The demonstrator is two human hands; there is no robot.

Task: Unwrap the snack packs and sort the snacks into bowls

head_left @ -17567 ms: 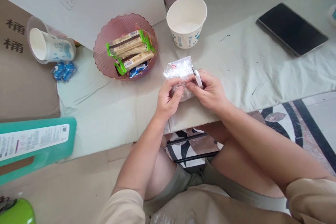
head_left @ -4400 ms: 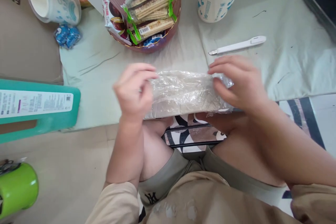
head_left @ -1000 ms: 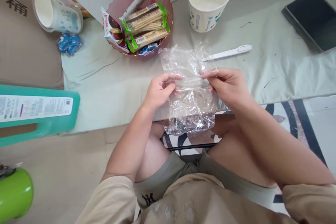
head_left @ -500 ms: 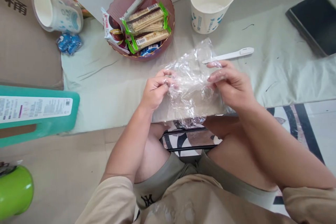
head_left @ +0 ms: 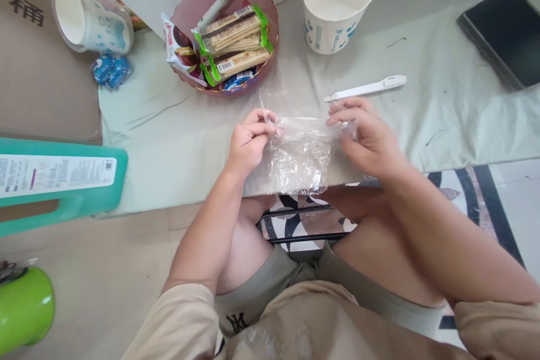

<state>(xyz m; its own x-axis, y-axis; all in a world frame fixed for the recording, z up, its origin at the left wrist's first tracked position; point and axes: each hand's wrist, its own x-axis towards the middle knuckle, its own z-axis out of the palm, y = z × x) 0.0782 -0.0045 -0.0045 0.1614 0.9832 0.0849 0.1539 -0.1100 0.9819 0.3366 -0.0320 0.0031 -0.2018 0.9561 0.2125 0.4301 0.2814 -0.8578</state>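
Observation:
A crumpled sheet of clear plastic film (head_left: pixel 301 160), perhaps a thin bag, is stretched between my two hands over the table's front edge. My left hand (head_left: pixel 253 138) pinches its left side between thumb and fingers. At the other side, my right hand (head_left: pixel 367 135) grips the film with fingers curled, some of it over the fingertips. Just beyond my right fingers lies a white plastic handle-like stick (head_left: pixel 366 88), apart from the film. Farther back stands a white paper cup (head_left: pixel 333 22) with blue marks.
A pink glass bowl (head_left: pixel 272 39) holds wrapped wafers and snacks. Left of it are cups in a clear sleeve (head_left: pixel 90 17), small blue packets (head_left: pixel 111 71) and a teal jug (head_left: pixel 84 197). A dark phone-like device (head_left: pixel 506 34) lies at the right. A green bin (head_left: pixel 27 306) stands on the floor.
The upper part of the film, which stood up toward the cup, has come down and folded toward me. Both hands stay nearly in place, still holding it.

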